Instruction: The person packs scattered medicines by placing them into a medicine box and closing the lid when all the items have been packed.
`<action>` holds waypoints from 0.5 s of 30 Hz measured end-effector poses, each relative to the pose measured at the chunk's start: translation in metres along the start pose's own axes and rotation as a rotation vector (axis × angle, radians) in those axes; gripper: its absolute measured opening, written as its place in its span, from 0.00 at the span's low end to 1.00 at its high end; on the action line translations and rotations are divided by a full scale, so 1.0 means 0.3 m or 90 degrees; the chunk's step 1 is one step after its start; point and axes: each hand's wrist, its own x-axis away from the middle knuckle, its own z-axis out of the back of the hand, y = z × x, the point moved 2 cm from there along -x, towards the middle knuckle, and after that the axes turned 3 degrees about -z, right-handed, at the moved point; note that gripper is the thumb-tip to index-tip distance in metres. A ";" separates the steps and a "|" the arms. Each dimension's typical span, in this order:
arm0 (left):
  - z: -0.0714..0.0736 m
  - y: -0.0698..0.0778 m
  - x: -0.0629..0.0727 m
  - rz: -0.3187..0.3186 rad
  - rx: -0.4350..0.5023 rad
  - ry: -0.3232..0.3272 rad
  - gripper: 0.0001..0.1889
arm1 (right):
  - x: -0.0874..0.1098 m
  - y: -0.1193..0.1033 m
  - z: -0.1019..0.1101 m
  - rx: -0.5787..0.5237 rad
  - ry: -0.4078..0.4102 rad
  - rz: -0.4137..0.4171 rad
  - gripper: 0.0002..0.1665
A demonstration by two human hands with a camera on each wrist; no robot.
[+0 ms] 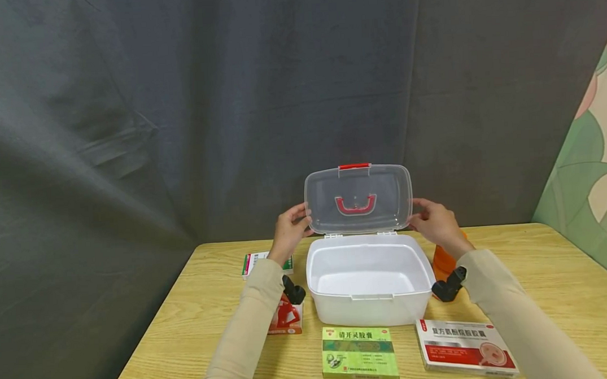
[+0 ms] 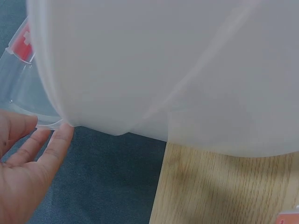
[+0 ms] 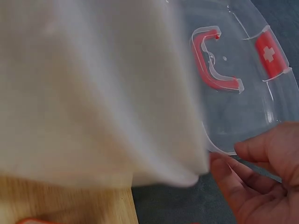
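A white first-aid box (image 1: 370, 312) stands on the table with its inside bare. Its clear lid (image 1: 325, 197) is raised upright at the back hinges, with a red handle (image 1: 356, 211) and a red latch (image 1: 355, 166) bearing a white cross. My left hand (image 1: 291, 229) pinches the lid's left edge between thumb and fingers. On the opposite edge, my right hand (image 1: 435, 223) pinches the lid in the same way. In both wrist views the box wall, close to the camera, covers much of the picture.
Before the box lie a green medicine box (image 1: 360, 354) and a white-and-red one (image 1: 465, 346). A red box (image 1: 289, 317) and a white-and-green box (image 1: 256, 260) are partly hidden by my left arm. An orange container (image 1: 443, 261) stands behind my right wrist. Dark cloth (image 1: 299, 99) hangs behind the table.
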 end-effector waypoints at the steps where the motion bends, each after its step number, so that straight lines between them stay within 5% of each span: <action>1: 0.000 0.000 0.000 0.000 0.000 0.000 0.22 | 0.001 -0.001 -0.001 0.004 -0.002 0.001 0.30; 15: 0.004 -0.014 -0.008 0.004 -0.013 0.007 0.22 | 0.005 -0.016 -0.011 0.020 -0.049 -0.005 0.31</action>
